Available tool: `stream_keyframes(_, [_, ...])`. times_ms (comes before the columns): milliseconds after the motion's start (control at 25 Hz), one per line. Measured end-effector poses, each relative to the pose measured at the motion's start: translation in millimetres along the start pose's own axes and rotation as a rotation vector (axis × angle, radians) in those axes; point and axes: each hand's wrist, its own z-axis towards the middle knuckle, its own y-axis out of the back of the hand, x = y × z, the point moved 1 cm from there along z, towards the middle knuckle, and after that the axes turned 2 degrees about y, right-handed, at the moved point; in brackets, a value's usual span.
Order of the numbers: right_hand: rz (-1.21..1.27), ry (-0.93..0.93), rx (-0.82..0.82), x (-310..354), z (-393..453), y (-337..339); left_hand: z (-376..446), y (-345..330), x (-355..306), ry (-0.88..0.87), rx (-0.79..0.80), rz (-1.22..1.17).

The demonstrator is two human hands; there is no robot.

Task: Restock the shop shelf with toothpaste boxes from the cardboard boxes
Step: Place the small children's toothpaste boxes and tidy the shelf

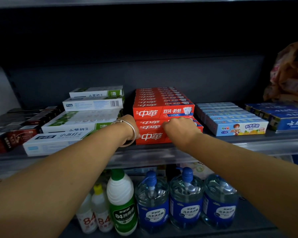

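Nearest, at six o'clock on the lower shelf, stand three clear pump bottles (186,200) of bluish liquid with blue labels, a white and green bleach bottle (122,203) at their left and two smaller white bottles (95,212) with yellow caps beside it. Above them runs the grey metal shelf (144,152) with a glossy front rail. Both bare forearms reach over that rail to the stack of red toothpaste boxes (163,111) at the centre. The left hand (127,125), a thin silver bangle (130,133) on its wrist, lies against the stack's left end, its fingers hidden, so its grip cannot be told. The right hand (178,128) has its fingers curled down onto the front boxes of the lower layer, seemingly pinching one. At nine o'clock lie white and green toothpaste boxes (86,121), loosely piled and askew, then dark red and black boxes (15,131). At three o'clock are a tidy row of pale blue children's toothpaste boxes (230,119) and dark blue boxes (282,117). Farther, at two o'clock, a crumpled plastic bag (289,74) sits against the dark back panel (144,74).
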Motion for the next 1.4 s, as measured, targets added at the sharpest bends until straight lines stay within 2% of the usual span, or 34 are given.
stream_keyframes(360, [-0.012,-0.002,-0.002,0.0,0.2,-0.2,-2.0,0.5,0.3,-0.007,0.030,-0.037])
stream_keyframes(600, [-0.022,0.004,-0.005,-0.6,0.9,-0.4,-1.7,7.5,-2.8,0.013,0.162,-0.093])
stream_keyframes(760, [-0.039,0.008,-0.009,-1.3,2.3,-1.5,0.4,8.2,-2.8,0.007,0.192,-0.100])
stream_keyframes(1160, [-0.010,0.007,-0.010,-2.7,1.8,-4.0,-5.3,6.0,-2.7,0.024,0.125,0.011])
stream_keyframes(1400, [0.154,0.071,-0.047,-3.8,-4.1,-5.9,-25.2,9.9,-1.0,0.041,0.016,0.101])
